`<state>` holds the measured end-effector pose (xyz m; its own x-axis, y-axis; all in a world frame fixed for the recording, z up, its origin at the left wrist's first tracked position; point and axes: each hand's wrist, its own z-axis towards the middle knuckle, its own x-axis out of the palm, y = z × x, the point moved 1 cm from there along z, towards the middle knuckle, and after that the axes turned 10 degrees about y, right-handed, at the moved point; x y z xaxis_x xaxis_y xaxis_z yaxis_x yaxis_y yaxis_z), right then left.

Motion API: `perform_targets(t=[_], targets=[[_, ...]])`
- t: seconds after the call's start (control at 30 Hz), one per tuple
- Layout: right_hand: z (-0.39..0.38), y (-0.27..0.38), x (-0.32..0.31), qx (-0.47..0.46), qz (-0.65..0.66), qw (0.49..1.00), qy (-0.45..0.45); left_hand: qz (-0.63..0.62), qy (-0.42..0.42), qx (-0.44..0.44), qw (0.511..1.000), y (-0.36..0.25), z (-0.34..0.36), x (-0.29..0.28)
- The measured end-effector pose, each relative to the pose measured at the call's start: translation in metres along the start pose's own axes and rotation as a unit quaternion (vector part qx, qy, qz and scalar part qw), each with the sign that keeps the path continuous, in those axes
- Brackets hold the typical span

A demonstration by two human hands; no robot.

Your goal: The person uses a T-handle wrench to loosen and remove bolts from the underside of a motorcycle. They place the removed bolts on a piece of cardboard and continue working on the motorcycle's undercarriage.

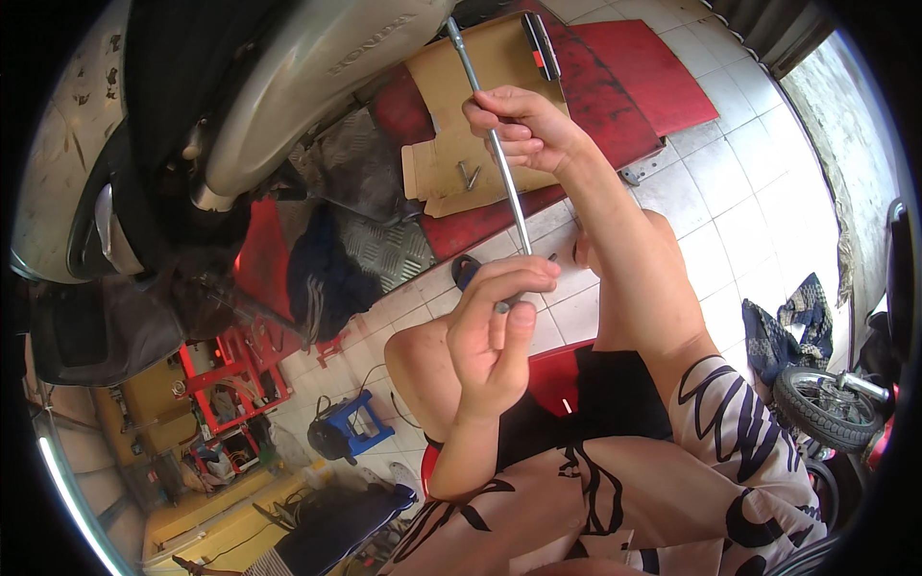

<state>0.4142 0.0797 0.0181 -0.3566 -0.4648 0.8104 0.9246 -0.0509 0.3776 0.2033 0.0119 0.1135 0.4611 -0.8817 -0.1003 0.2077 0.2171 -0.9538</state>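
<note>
A long chrome T-handle socket wrench [509,190] slants up and away from me. My left hand [490,336] is closed round the crossbar at its near end, whose tips stick out past my fingers. Farther up, the fingers of my right hand [523,130] are wrapped round the shaft. The socket end [454,33] reaches the lower edge of a pale scooter body panel [317,86]; whether it sits on a fastener cannot be made out. Below the shaft, a few loose bolts [470,176] lie on a flattened cardboard sheet [442,115].
The cardboard rests on a red platform [663,82] above white floor tiles. A black tool case [541,46] lies at its far edge. A blue stool [355,422] and red metal rack [235,370] stand left; a wheel [826,407] and patterned cloth [792,326] are right.
</note>
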Motion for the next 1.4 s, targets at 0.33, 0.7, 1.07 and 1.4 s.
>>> perform_targets(t=[0.33,0.7,1.07,1.4], targets=[[-0.006,0.009,-0.007,-0.001,0.139,0.986,0.096,0.194,0.014,-0.022,0.981,-0.009,0.024,0.021],[0.005,0.005,-0.006,-0.032,0.097,0.991,0.083,0.209,-0.024,-0.044,0.977,-0.024,0.027,0.015],[-0.003,0.013,0.002,-0.036,0.015,0.999,-0.002,0.341,0.047,-0.073,0.936,-0.003,0.047,0.034],[0.002,0.009,0.012,-0.035,-0.058,0.996,-0.051,0.005,0.029,-0.274,0.961,-0.010,0.048,0.023]])
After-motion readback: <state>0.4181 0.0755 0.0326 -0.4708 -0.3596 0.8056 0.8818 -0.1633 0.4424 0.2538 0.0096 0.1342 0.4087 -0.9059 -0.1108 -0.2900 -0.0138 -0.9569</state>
